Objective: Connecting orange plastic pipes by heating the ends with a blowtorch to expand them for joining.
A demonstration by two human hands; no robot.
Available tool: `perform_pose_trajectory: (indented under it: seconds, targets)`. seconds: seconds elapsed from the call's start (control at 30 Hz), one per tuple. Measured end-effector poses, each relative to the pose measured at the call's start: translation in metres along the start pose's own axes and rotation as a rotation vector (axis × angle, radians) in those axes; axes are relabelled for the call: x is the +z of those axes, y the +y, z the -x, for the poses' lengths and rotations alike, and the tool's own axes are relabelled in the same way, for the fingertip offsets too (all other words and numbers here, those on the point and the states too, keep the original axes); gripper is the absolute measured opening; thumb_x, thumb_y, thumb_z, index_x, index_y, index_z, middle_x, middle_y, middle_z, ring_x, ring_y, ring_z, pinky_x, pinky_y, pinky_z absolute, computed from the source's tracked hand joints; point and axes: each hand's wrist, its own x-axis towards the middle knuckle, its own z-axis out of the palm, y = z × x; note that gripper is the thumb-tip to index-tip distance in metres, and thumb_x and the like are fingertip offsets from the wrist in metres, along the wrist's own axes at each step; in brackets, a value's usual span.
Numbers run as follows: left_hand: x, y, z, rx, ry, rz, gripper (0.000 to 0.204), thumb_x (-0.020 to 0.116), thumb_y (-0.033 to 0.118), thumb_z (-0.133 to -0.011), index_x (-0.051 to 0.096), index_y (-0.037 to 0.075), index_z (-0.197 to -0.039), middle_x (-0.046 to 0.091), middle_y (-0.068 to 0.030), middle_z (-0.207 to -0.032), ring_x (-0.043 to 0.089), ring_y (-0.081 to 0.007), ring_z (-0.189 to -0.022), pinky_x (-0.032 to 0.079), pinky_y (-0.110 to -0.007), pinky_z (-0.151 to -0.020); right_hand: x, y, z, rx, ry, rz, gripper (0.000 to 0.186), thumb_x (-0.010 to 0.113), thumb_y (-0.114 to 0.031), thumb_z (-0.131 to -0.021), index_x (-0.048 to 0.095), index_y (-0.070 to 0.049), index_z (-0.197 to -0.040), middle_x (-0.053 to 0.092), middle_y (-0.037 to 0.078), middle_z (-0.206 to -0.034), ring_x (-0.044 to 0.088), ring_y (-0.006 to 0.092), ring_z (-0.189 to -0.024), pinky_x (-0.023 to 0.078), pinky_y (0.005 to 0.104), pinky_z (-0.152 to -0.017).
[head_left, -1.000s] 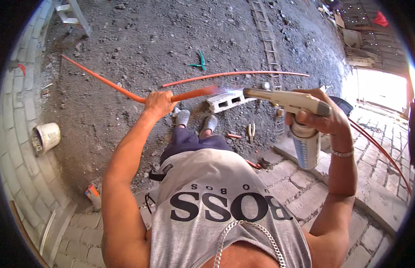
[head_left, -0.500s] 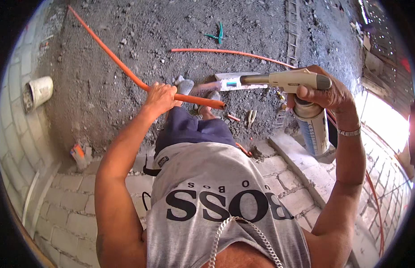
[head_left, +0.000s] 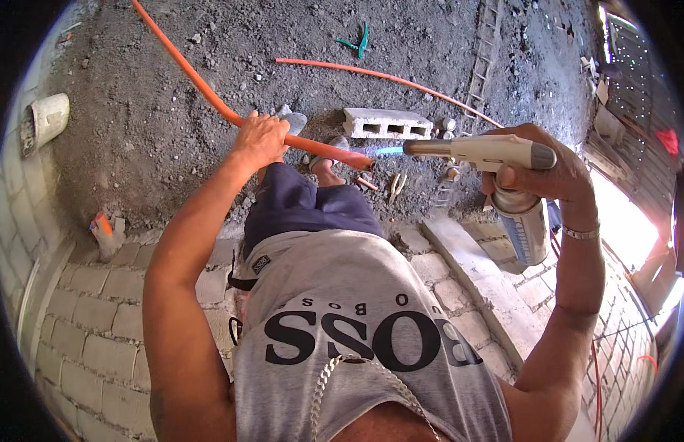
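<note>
My left hand (head_left: 262, 138) is closed around an orange plastic pipe (head_left: 320, 150), whose open end points to the right. The rest of the pipe curves away to the far left. In my right hand (head_left: 552, 166) is a gas torch (head_left: 489, 151), a white burner head with a metal nozzle, screwed onto a white and blue gas canister (head_left: 524, 228) that hangs below. A blue flame (head_left: 388, 150) reaches left from the nozzle and meets the pipe near its open end.
Beyond my feet lie a hollow concrete block (head_left: 387, 124), a thinner orange pipe (head_left: 379, 74) and a green cutter (head_left: 356, 41) on dirt. Pliers (head_left: 397, 188) and a short pipe piece (head_left: 367, 183) lie closer. A white bucket (head_left: 47, 124) is at left, a metal ladder-like frame (head_left: 483, 55) at far right.
The torch flame, which passed beyond the pipe near the block, now plays on the pipe's open end. The torch has shifted slightly lower, and the view has moved a little.
</note>
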Motion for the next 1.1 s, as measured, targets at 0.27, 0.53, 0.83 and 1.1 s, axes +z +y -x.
perform_pose_trajectory:
  seconds: [0.27,0.53,0.83,1.1]
  targets:
    - [0.002,-0.003,-0.007,-0.007,-0.045,-0.005,0.021,0.062,0.030,-0.087,0.060,0.009,-0.082,0.067,-0.0113,-0.084,0.064,-0.0300,-0.090,0.042,-0.046,-0.085,-0.004,0.016,0.021,0.010,-0.023,-0.185,0.053,0.078,-0.028,-0.083,0.057,0.002,-0.120,0.071,0.018,-0.089,0.071,0.0244,-0.079,0.056,0.0418,-0.072]
    - [-0.008,-0.001,-0.013,0.016,-0.061,0.000,0.024,0.064,0.032,-0.085,0.060,0.008,-0.083,0.067,-0.0105,-0.083,0.065,-0.0293,-0.090,0.042,-0.046,-0.085,-0.003,0.044,0.002,0.063,-0.067,0.179,0.062,0.071,-0.048,-0.084,0.061,0.004,-0.116,0.069,0.010,-0.083,0.067,0.0170,-0.076,0.053,0.0325,-0.070]
    - [-0.027,0.006,-0.035,-0.017,-0.147,0.020,0.029,0.071,0.036,-0.082,0.066,0.009,-0.088,0.071,-0.0138,-0.089,0.068,-0.0307,-0.091,0.045,-0.048,-0.084,0.039,0.053,0.056,-0.121,0.366,-0.074,0.069,0.084,-0.039,-0.074,0.059,0.001,-0.125,0.071,0.014,-0.090,0.070,0.0207,-0.082,0.056,0.0373,-0.073]
    - [-0.075,0.018,-0.064,0.016,-0.198,0.038,0.043,0.066,0.047,-0.084,0.067,0.005,-0.084,0.070,-0.0184,-0.084,0.067,-0.0368,-0.085,0.051,-0.049,-0.077,0.060,0.044,0.097,0.066,0.396,-0.337,0.073,0.072,-0.058,-0.079,0.062,0.004,-0.116,0.071,0.007,-0.085,0.065,0.0109,-0.078,0.053,0.0306,-0.069]
